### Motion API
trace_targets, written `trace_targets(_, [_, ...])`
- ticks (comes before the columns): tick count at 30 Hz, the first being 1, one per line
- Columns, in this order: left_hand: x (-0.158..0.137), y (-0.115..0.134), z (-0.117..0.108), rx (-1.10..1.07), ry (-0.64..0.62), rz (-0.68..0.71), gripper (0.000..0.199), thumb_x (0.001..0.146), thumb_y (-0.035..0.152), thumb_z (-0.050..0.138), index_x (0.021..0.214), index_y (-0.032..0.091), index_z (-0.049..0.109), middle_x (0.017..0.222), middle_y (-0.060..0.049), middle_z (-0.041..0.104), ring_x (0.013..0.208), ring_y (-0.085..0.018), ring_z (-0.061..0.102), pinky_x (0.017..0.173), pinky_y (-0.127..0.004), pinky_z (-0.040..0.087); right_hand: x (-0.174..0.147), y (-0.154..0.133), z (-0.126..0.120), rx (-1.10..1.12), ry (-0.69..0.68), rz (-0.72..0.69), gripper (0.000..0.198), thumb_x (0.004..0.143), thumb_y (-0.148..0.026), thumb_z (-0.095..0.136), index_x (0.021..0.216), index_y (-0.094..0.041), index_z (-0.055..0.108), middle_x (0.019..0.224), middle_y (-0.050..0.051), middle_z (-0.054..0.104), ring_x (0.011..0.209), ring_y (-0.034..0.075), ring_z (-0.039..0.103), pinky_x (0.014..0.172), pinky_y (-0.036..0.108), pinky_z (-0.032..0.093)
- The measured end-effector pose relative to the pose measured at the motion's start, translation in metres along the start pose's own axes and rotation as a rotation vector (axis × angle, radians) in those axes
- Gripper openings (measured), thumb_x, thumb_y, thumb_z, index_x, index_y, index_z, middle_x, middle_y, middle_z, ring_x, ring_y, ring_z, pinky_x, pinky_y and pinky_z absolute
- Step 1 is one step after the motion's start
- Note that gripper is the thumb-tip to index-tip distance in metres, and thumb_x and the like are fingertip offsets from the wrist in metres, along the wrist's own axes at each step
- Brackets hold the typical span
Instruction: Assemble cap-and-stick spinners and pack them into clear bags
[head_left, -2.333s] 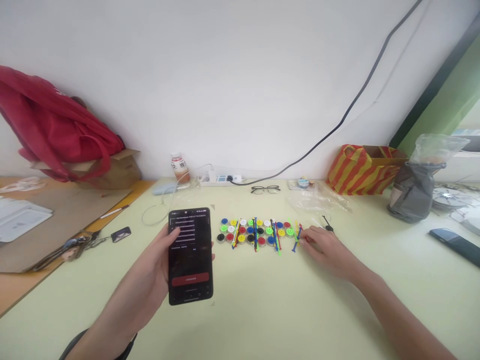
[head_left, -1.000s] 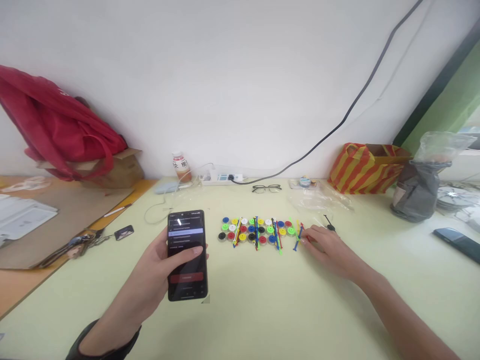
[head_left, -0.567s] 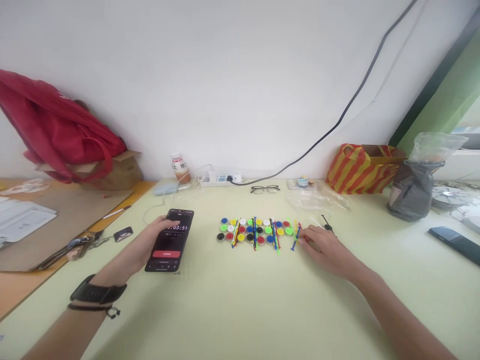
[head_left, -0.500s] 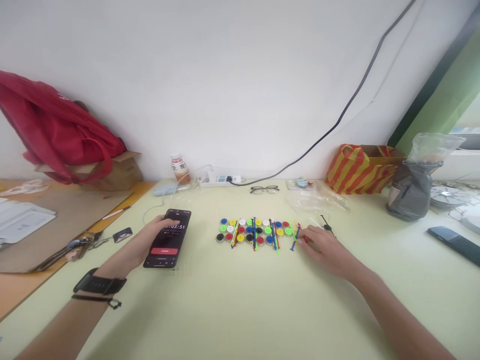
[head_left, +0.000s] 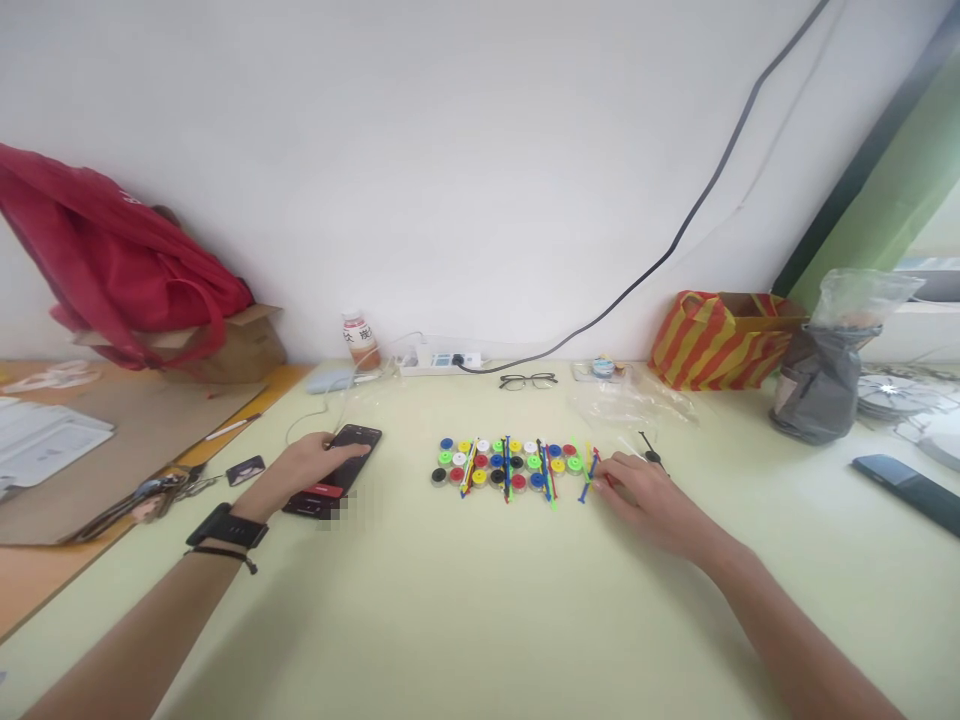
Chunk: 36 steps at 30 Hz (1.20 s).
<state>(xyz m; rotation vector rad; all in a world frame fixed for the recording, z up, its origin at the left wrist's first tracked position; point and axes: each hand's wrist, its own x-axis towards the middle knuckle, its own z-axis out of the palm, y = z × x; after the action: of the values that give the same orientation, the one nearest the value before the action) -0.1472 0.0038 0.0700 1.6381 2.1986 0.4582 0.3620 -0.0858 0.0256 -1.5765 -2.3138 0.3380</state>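
Gripping the phone with its thumb across the screen, the left hand lies left of 3 rows of coloured wheels, while the right hand, fingers bent, adjoins the rightmost rods, its hold indeterminable.

The discs look like smooth plastic, the phone glossy — the red bag matt cloth, the box cardboard.

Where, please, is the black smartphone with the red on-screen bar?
In the head view, the black smartphone is in the left hand, left of the rows of colourful round plastic pieces.
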Motion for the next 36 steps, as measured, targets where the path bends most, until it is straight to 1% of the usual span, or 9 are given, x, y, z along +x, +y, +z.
trace_targets(4, [-0.003, -0.001, 0.007, 0.255, 0.041, 0.097, 0.052, 0.064, 0.064, 0.069, 0.084, 0.017, 0.068, 0.086, -0.017, 0.074, 0.085, -0.038, 0.071, 0.069, -0.038, 0.050, 0.000, 0.000, 0.000, -0.002, -0.006, 0.004, 0.025, 0.104, -0.035, 0.040, 0.101, -0.024, 0.063, 0.096, 0.007, 0.065, 0.093, 0.026, 0.064, 0.083, 0.040, 0.046])
trace_targets(10, [-0.031, 0.018, 0.017, 0.461, 0.235, 0.161, 0.073, 0.078, 0.068, 0.056, 0.115, 0.006, 0.063, 0.111, -0.027, 0.067, 0.108, -0.046, 0.063, 0.089, -0.048, 0.050, 0.000, -0.002, 0.000, -0.001, 0.002, 0.028, 0.025, 0.104, -0.033, 0.039, 0.097, -0.024, 0.061, 0.093, 0.006, 0.065, 0.091, 0.025, 0.064, 0.083, 0.040, 0.045])
trace_targets(13, [-0.065, 0.049, 0.037, 0.327, 0.371, 0.361, 0.075, 0.089, 0.062, 0.053, 0.141, 0.008, 0.051, 0.133, -0.023, 0.062, 0.125, -0.043, 0.055, 0.103, -0.051, 0.045, 0.002, -0.001, 0.003, -0.005, 0.021, 0.053, 0.023, 0.102, -0.030, 0.040, 0.091, -0.024, 0.059, 0.090, 0.005, 0.065, 0.086, 0.024, 0.063, 0.079, 0.038, 0.044])
trace_targets(17, [-0.119, 0.097, 0.077, 0.035, 0.176, 0.754, 0.043, 0.098, 0.043, 0.055, 0.135, 0.021, 0.058, 0.133, -0.011, 0.066, 0.125, -0.028, 0.060, 0.108, -0.039, 0.046, 0.004, 0.006, 0.009, 0.014, 0.047, 0.134, 0.019, 0.099, -0.023, 0.041, 0.088, -0.024, 0.056, 0.090, 0.004, 0.066, 0.083, 0.022, 0.063, 0.073, 0.034, 0.043])
trace_targets(20, [-0.145, 0.121, 0.101, -0.014, 0.025, 0.932, 0.024, 0.097, 0.032, 0.058, 0.117, 0.022, 0.066, 0.119, -0.007, 0.073, 0.108, -0.025, 0.068, 0.097, -0.039, 0.050, 0.007, 0.011, 0.010, 0.039, 0.043, 0.197, 0.017, 0.095, -0.019, 0.041, 0.093, -0.024, 0.058, 0.088, 0.003, 0.067, 0.081, 0.021, 0.063, 0.070, 0.032, 0.043])
trace_targets(24, [-0.154, 0.134, 0.118, 0.049, -0.092, 1.111, 0.010, 0.094, 0.022, 0.057, 0.095, 0.021, 0.067, 0.092, -0.004, 0.074, 0.085, -0.022, 0.070, 0.076, -0.034, 0.049, 0.009, 0.014, 0.001, 0.059, -0.010, 0.255, 0.022, 0.094, -0.020, 0.042, 0.105, -0.023, 0.061, 0.085, 0.004, 0.069, 0.079, 0.022, 0.065, 0.067, 0.031, 0.044])
trace_targets(27, [-0.151, 0.139, 0.126, 0.071, -0.095, 1.191, 0.012, 0.092, 0.018, 0.056, 0.087, 0.020, 0.066, 0.081, -0.002, 0.072, 0.074, -0.019, 0.067, 0.069, -0.032, 0.045, 0.010, 0.015, -0.011, 0.046, 0.000, 0.278, 0.029, 0.097, -0.022, 0.041, 0.117, -0.021, 0.061, 0.100, 0.009, 0.072, 0.091, 0.025, 0.067, 0.072, 0.033, 0.046])
trace_targets(30, [-0.149, 0.143, 0.132, 0.043, -0.064, 1.208, 0.011, 0.091, 0.017, 0.057, 0.086, 0.020, 0.066, 0.078, -0.001, 0.072, 0.069, -0.017, 0.065, 0.064, -0.031, 0.043, 0.013, 0.013, -0.023, 0.034, 0.003, 0.246, 0.028, 0.099, -0.022, 0.039, 0.112, -0.021, 0.063, 0.110, 0.011, 0.071, 0.101, 0.026, 0.067, 0.081, 0.035, 0.047])
trace_targets(36, [-0.147, 0.144, 0.144, -0.053, -0.022, 1.235, 0.010, 0.090, 0.018, 0.058, 0.084, 0.020, 0.066, 0.073, 0.000, 0.070, 0.063, -0.015, 0.063, 0.061, -0.029, 0.040, 0.028, -0.002, -0.026, 0.045, -0.027, 0.119, 0.020, 0.101, -0.022, 0.033, 0.094, -0.023, 0.052, 0.099, 0.008, 0.065, 0.086, 0.022, 0.064, 0.079, 0.035, 0.048])
